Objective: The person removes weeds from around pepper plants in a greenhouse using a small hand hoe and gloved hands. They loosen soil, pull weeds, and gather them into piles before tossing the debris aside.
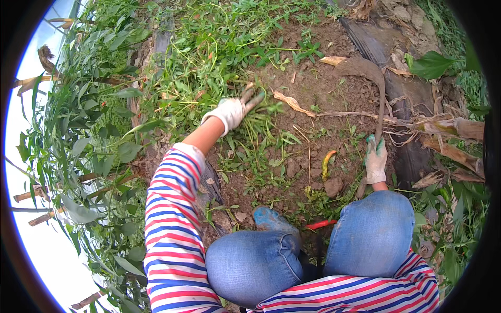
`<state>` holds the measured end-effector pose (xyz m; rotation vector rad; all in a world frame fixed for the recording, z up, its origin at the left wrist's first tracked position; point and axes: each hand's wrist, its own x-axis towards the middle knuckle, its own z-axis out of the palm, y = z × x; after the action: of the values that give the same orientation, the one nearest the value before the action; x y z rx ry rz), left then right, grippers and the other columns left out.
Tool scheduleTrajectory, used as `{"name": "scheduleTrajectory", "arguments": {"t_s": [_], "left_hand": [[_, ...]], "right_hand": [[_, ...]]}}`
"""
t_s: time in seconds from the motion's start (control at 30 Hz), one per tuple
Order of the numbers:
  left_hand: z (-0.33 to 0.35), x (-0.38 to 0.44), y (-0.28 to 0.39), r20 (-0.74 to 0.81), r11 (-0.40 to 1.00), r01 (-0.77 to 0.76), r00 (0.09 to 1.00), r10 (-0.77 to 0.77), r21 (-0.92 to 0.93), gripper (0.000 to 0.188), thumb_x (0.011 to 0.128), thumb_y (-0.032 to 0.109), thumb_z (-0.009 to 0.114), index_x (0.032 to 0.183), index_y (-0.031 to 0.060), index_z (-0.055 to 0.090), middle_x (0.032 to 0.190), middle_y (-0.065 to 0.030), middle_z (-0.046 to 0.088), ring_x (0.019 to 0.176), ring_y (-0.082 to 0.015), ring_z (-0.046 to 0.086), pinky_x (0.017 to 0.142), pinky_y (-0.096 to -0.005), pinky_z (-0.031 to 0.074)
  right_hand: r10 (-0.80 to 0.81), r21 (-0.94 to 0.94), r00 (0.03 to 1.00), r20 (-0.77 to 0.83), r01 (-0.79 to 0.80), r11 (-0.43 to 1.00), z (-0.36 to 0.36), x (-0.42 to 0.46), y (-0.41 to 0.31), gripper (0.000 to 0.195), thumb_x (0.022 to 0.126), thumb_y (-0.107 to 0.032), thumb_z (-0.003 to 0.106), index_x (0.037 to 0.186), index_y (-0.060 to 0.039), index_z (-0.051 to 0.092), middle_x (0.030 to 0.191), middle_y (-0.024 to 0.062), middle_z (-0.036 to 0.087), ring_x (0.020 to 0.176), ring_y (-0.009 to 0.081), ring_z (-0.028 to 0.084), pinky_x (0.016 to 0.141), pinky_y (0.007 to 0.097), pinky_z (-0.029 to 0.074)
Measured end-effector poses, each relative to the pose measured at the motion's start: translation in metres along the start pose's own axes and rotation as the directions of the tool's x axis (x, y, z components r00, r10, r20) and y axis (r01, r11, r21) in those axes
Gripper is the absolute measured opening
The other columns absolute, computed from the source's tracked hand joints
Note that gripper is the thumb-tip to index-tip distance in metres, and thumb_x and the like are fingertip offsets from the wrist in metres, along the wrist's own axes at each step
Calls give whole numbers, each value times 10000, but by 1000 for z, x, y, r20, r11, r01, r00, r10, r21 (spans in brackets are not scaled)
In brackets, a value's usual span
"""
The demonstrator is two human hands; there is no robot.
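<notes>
My left hand (235, 110), in a white glove with soiled green fingertips, reaches into green weeds (254, 125) left of the middle, its fingers spread over the stems. Whether it grips any of them, I cannot tell. At the right, my right hand (376, 159), gloved too, is closed around the handle of a mud-covered sickle (381, 92). The sickle's curved blade points up and bends to the left above the bare soil. A yellow-green chili pepper (325, 166) with a reddish tip lies on the soil between my hands, and a red chili pepper (321, 224) lies between my knees.
Dense weeds (219, 35) cover the ground ahead. Black plastic mulch film (411, 156) runs along the right, crossed by dry corn stalks (454, 127). Tall pepper plants (113, 148) stand at the left. A muddy blue boot (274, 220) rests on the soil before my knee.
</notes>
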<state>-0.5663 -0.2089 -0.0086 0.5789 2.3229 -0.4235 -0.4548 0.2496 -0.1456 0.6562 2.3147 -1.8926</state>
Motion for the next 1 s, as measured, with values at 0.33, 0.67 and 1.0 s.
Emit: {"name": "scheduleTrajectory", "arguments": {"t_s": [0.33, 0.67, 1.0], "left_hand": [[27, 10, 15, -148, 978, 203, 967, -209, -56, 326, 831, 66, 517, 1145, 107, 595, 982, -121, 684, 901, -302, 687, 731, -457, 555], [24, -48, -34, -286, 967, 255, 925, -251, -24, 358, 787, 20, 524, 1129, 86, 610, 933, -146, 669, 889, -304, 676, 755, -435, 549], [58, -191, -154, -53, 850, 495, 868, -494, 180, 539, 711, 48, 617, 1240, 153, 598, 1206, -155, 614, 1037, -320, 637, 865, -420, 523]], "right_hand": [[67, -358, 914, 400, 89, 929, 77, -26, -122, 365, 998, -257, 487, 1248, 9, 499, 920, 140, 661, 765, 233, 642, 638, 379, 518], [355, -494, 710, 608, -11, 869, 32, -44, -23, 483, 1007, -253, 444, 1393, 35, 409, 1183, 208, 585, 1069, 291, 574, 939, 379, 428], [238, -444, 865, 442, -19, 896, 171, 5, -122, 547, 975, -346, 470, 1379, 15, 392, 1164, 313, 585, 1099, 449, 575, 944, 500, 457]]}}
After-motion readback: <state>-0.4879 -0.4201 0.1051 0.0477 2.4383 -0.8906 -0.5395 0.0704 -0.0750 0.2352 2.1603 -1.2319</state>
